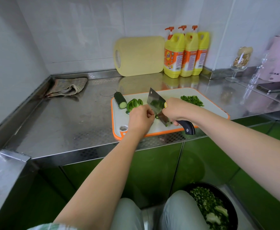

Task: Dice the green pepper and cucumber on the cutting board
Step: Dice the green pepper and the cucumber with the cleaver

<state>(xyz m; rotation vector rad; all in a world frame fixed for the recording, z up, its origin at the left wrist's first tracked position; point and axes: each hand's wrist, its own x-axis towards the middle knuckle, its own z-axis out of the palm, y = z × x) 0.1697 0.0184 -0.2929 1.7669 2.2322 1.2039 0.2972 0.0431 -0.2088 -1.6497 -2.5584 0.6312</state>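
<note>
Cleaver [155,103] clamped by handle in right hand [175,110], edge down beside left hand [140,118], which pinches pepper scrap [156,116] on cutting board [119,117]. Green pepper chunk [134,104] just beyond left hand; cucumber [120,100] beyond that, leftward, long axis pointing away. Left hand nearer both.

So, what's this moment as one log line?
dicing | right hand grips cleaver | left hand pinches pepper strip | pepper half, cucumber waiting left | diced pile far right

The right hand [173,110] grips a cleaver [157,106] on the cutting board [207,103]; the left hand [140,118] pinches pepper bits [156,116] beside the blade.
</note>
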